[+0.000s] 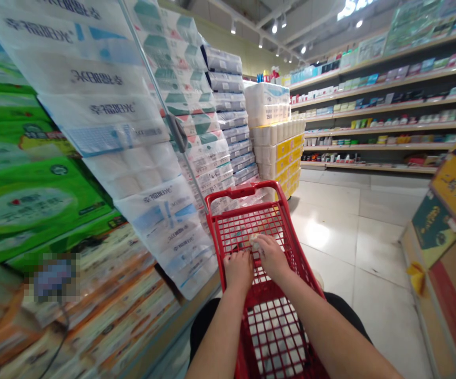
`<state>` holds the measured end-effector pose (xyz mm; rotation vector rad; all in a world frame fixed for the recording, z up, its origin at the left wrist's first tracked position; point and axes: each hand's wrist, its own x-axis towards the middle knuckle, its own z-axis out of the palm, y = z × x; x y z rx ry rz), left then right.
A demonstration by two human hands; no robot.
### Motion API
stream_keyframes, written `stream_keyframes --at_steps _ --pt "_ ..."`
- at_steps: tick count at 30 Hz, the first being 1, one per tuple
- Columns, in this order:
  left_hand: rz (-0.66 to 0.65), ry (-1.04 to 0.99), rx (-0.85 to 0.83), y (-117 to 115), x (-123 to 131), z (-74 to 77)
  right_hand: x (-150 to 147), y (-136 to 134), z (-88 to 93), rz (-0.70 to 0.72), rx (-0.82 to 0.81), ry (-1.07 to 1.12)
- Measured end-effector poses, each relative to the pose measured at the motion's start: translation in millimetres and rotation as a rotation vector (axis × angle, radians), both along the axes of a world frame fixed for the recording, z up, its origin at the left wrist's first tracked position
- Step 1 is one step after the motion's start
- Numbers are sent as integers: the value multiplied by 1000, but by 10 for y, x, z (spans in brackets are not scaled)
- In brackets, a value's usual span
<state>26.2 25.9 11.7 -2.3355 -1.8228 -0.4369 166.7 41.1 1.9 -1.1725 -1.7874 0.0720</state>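
Note:
A red mesh shopping cart (pixel 286 221) stands in the aisle right in front of me, its far rim up at the top. Both my hands reach down into it. My left hand (pixel 237 269) rests on the cart's mesh with its fingers curled under. Right beside it, my right hand (pixel 270 256) is closed, with a small pale thing (pixel 254 241) at its fingertips; I cannot make out what it is.
Stacked packs of toilet paper (pixel 133 158) and green tissue packs (pixel 26 200) fill the left, close to the cart. More white and yellow roll stacks (pixel 277 137) stand ahead. Shelves of goods (pixel 389 105) line the far right. Cardboard boxes (pixel 448 221) crowd the near right. The tiled floor (pixel 350 231) runs between.

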Motion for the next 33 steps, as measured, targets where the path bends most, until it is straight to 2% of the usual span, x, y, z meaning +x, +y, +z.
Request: stream_keyframes --at_steps 3,5,7,16,19,22,27,29,31,33 --pt "4 -3 25 12 2 -32 158 40 40 -243 -5 47" --pt "3 -4 31 19 3 -50 239 60 45 -332 -28 47" --pt "4 -6 30 24 6 -61 264 68 29 -305 -51 12" --pt "0 21 -28 -3 -5 1 -67 -50 -27 98 -7 -56" --pt "1 38 -56 -7 -6 25 -119 -67 -32 147 -10 -54" --pt "-3 25 -41 -1 0 17 -72 -30 -32 111 -1 -31" --pt "0 -13 8 22 5 -45 175 81 -4 -220 42 78" --pt "-2 -22 12 26 4 -62 244 114 -13 -292 13 82" --pt "1 -29 16 25 5 -67 252 129 -42 -256 -18 57" --pt "5 -29 12 19 6 -58 200 119 -75 -151 -29 25"
